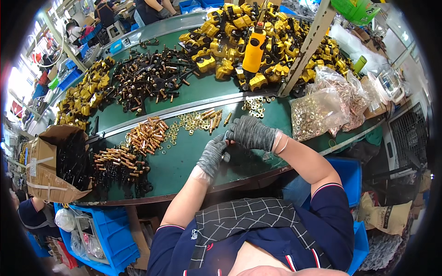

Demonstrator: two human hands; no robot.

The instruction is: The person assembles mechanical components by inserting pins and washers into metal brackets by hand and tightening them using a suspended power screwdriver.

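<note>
My left hand [212, 156] and my right hand [254, 133], both in grey knitted gloves, meet above the green bench top [184, 161]. The fingers of both are closed together around something small, mostly hidden by the gloves; a bit of shiny metal shows between them. Just beyond them lie a few copper-coloured bolts [215, 120], and gold-coloured rings [186, 124] are scattered to their left. Small nuts [254, 106] lie beyond my right hand. Further left is a heap of copper-coloured bolts [146, 135], with more bolts set in black metal parts [122, 168].
A yellow power screwdriver [254, 51] hangs past my hands, near a metal post [307, 48]. Yellow-and-black parts [221, 46] and black parts with bolts [147, 76] are heaped behind a metal rail. A cardboard box [39, 168] stands left; a bag of nuts [313, 115] lies right.
</note>
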